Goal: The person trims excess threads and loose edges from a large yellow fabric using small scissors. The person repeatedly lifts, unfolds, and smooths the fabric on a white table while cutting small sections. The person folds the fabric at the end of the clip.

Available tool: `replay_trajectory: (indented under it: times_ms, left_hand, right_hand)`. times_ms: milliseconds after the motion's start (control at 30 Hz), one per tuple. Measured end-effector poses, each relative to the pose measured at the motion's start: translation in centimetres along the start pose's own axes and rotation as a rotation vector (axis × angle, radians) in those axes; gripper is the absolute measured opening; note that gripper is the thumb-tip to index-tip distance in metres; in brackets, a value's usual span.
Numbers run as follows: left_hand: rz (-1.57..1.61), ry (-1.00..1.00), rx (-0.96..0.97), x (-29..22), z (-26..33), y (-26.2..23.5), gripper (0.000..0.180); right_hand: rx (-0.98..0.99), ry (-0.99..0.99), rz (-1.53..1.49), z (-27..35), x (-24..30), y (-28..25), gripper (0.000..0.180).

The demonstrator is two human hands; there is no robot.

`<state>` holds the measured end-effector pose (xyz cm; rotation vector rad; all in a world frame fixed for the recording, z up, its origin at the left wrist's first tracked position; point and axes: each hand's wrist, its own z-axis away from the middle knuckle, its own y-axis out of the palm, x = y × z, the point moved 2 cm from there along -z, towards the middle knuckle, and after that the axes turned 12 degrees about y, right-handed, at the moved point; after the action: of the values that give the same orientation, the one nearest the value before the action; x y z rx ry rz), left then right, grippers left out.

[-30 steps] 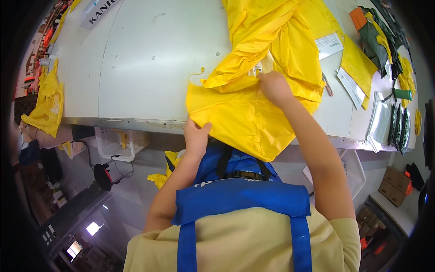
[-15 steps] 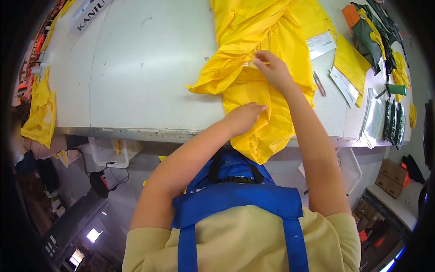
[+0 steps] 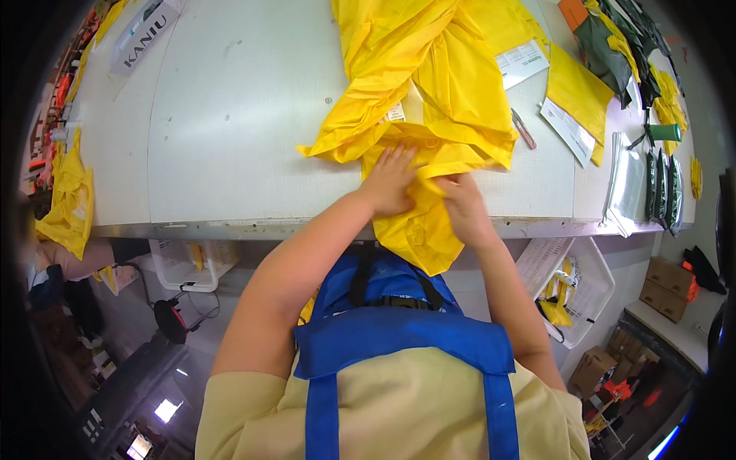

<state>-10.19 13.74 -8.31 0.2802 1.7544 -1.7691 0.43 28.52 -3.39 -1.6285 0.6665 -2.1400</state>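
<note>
A yellow garment [image 3: 429,61] of thin, shiny fabric lies bunched and creased across the table, and its lower end hangs over the near edge. A small white label [image 3: 395,113] shows in an opening of the cloth. My left hand [image 3: 391,180] presses flat on the garment below that opening, fingers stretched out. Beside it, my right hand [image 3: 464,207] is closed on a fold of the same garment, with the fingertips partly hidden and slightly blurred.
Right of the garment lie a pink-handled cutter [image 3: 524,129], white printed sheets [image 3: 567,130] and folded yellow cloth [image 3: 579,96]. Clear plastic bags [image 3: 627,184] and dark green packets [image 3: 665,188] sit farther right. White baskets [image 3: 586,307] stand below the metal table edge [image 3: 253,229].
My right hand has come down toward me, folding the garment's upper layer over. My left hand has shifted slightly left and up and now lies flat. The label has become visible.
</note>
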Motion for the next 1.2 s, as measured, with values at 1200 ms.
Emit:
replay_trajectory:
  times_ms: [1200]
  left_hand:
    - [0.002, 0.022, -0.073, 2.7, 0.0, -2.1, 0.039]
  right_hand:
    - [0.249, -0.428, 0.711, -1.8, -1.9, -4.7, 0.068]
